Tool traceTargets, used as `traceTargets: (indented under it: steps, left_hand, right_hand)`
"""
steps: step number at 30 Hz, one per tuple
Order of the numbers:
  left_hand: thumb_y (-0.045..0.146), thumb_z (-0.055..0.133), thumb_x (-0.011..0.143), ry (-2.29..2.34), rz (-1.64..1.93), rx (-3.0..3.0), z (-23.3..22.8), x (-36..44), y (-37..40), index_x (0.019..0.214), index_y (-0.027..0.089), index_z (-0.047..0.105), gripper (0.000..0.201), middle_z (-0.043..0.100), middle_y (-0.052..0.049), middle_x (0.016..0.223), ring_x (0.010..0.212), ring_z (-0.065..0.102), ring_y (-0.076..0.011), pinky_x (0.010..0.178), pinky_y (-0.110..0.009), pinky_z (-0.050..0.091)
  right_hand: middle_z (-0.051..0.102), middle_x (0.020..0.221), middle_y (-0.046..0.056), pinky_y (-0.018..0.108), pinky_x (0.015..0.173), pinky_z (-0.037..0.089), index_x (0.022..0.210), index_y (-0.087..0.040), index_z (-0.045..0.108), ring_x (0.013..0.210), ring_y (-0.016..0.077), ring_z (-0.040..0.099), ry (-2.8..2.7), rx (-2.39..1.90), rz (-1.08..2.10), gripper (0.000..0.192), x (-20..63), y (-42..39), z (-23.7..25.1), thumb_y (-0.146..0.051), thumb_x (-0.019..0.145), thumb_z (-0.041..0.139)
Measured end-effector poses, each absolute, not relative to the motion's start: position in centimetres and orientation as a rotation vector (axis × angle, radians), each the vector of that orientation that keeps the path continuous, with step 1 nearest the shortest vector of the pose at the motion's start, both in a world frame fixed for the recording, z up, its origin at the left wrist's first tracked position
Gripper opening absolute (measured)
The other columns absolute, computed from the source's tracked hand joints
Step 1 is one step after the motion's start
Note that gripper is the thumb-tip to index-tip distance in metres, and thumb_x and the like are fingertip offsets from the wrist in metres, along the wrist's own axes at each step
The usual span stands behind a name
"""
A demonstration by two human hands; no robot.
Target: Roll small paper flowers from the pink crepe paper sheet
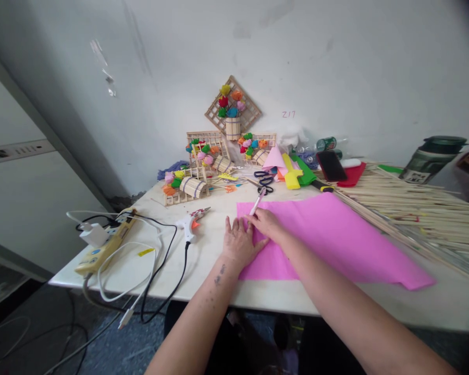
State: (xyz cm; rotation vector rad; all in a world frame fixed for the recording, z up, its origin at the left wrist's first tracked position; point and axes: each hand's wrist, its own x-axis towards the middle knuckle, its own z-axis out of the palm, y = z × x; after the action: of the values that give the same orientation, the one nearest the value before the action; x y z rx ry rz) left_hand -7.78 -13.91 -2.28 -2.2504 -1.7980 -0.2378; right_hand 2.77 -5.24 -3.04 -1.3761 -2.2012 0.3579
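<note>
A large sheet of pink paper (pixel 328 234) lies on the table, its right end slightly raised and folded. My left hand (pixel 239 242) rests flat on the sheet's left edge with its fingers spread. Just to the right, my right hand (pixel 266 223) grips a white pen (pixel 258 202), whose upper end points away from me. The pen's tip is hidden by my fingers. Beyond the pen, black-handled scissors (pixel 264 179) lie on the table. To the left of my left hand is a white glue gun (pixel 188 226) with its cord trailing toward me.
A power strip (pixel 105 247) with tangled cables occupies the left side. Stick lattices with paper flowers (pixel 232 107) stand at the back. Many thin wooden sticks (pixel 410 203) cover the right side, near a phone (pixel 331 166) and a dark green bottle (pixel 433 159).
</note>
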Motion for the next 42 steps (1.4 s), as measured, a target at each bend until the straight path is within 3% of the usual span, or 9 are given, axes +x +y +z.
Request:
traceTargets:
  steps: [27,42]
  left_hand:
    - [0.063,0.021,0.080,-1.805,-0.238,-2.256,-2.48,-7.77,-13.73,0.125,0.011,0.043,0.072,0.048,-0.018,0.124,0.118,0.038,-0.0297,0.103,-0.053,0.008]
    - [0.063,0.022,0.079,-1.801,-0.293,-2.239,-2.60,-7.82,-13.73,0.125,0.011,0.043,0.072,0.048,-0.017,0.123,0.116,0.038,-0.0296,0.102,-0.054,0.008]
  right_hand:
    - [0.066,0.086,0.004,0.021,0.062,0.037,0.087,-0.020,0.061,0.077,0.0144,0.058,-2.244,-1.236,0.387,0.027,2.77,-5.26,-2.98,-0.042,0.080,0.047]
    - [0.066,0.077,0.004,0.021,0.059,0.038,0.081,-0.019,0.062,0.069,0.0136,0.058,-2.152,-1.262,0.422,0.030,2.68,-4.88,-3.37,-0.044,0.079,0.047]
